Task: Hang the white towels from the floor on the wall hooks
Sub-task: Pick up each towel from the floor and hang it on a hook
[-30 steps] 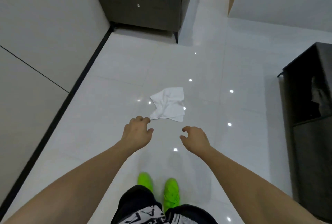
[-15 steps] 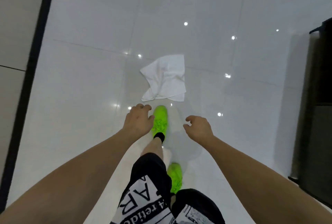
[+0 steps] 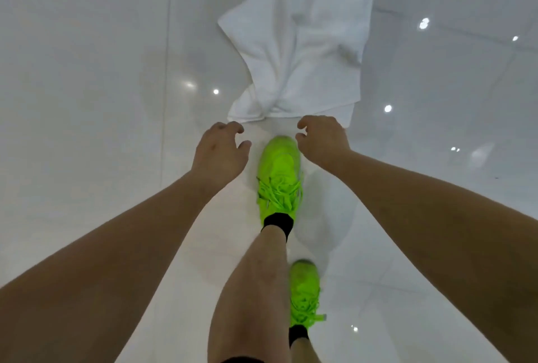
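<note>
My left hand [image 3: 219, 150] hovers with a wide, empty grip. The neon green sneaker [image 3: 280, 170] stands between my hands. My right hand [image 3: 323, 138] is equally loose. The white towel [image 3: 302, 51] lies crumpled on the floor [image 3: 87, 71] just beyond.

So there's one white towel [image 3: 302, 51] lying on the glossy pale floor tiles [image 3: 87, 71], rumpled rather than spread flat. The far end is wide and mostly smooth, with a corner poking out to the left. The near end is bunched into soft folds and pinched narrower, with its hem running along the tile. Plain terry-looking cloth, no pattern.
</note>
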A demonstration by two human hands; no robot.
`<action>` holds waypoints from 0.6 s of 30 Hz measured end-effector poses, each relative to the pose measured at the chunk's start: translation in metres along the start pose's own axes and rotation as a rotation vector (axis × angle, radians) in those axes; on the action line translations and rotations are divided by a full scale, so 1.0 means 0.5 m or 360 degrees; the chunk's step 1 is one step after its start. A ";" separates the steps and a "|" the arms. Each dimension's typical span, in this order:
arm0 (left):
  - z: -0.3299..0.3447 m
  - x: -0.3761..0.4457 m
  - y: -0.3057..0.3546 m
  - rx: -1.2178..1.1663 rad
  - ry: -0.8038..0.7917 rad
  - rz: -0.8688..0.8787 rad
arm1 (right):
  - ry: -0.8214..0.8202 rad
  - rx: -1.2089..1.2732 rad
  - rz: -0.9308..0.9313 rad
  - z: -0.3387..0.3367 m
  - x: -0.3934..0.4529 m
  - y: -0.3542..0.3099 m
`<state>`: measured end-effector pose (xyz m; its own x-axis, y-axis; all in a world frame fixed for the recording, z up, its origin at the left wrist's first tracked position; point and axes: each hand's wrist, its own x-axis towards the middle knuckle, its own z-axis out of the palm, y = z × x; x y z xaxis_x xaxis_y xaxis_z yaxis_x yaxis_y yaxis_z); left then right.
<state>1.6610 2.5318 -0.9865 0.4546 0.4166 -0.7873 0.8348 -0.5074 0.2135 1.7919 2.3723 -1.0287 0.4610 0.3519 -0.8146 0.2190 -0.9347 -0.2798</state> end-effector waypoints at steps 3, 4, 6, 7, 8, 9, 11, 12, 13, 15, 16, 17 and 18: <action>0.076 0.056 -0.032 0.0000 -0.0063 -0.0013 | 0.0053 -0.0120 -0.0038 0.063 0.087 0.029; 0.094 0.075 -0.035 0.0004 -0.0081 0.0002 | 0.0126 -0.0183 -0.0060 0.078 0.106 0.040; 0.119 0.115 -0.032 0.0011 -0.0100 0.0052 | 0.0277 -0.0293 -0.0109 0.095 0.140 0.064; 0.126 0.133 -0.028 0.0011 -0.0099 0.0089 | 0.0323 -0.0356 -0.0137 0.098 0.153 0.075; 0.131 0.147 -0.021 0.0009 -0.0089 0.0130 | 0.0351 -0.0427 -0.0167 0.098 0.166 0.085; 0.134 0.159 -0.014 0.0010 -0.0080 0.0168 | 0.0367 -0.0507 -0.0196 0.097 0.178 0.095; 0.136 0.175 -0.001 0.0024 -0.0067 0.0218 | 0.0384 -0.0660 -0.0256 0.090 0.201 0.111; 0.135 0.180 0.003 0.0039 -0.0071 0.0229 | 0.0385 -0.0705 -0.0275 0.086 0.211 0.115; 0.133 0.183 0.006 0.0052 -0.0078 0.0232 | 0.0386 -0.0714 -0.0283 0.081 0.220 0.116; 0.126 0.184 0.010 0.0072 -0.0082 0.0237 | 0.0389 -0.0629 -0.0249 0.074 0.222 0.106; 0.120 0.179 0.013 0.0078 -0.0077 0.0238 | 0.0390 -0.0537 -0.0220 0.066 0.215 0.099; 0.108 0.168 0.019 0.0080 -0.0081 0.0231 | 0.0394 -0.0433 -0.0200 0.055 0.200 0.091; 0.090 0.151 0.029 0.0074 -0.0091 0.0221 | 0.0404 -0.0350 -0.0207 0.041 0.179 0.080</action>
<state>1.6936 2.5219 -1.0691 0.5451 0.2968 -0.7841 0.7492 -0.5922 0.2967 1.8245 2.3654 -1.1233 0.6100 0.4940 -0.6196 0.4570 -0.8581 -0.2342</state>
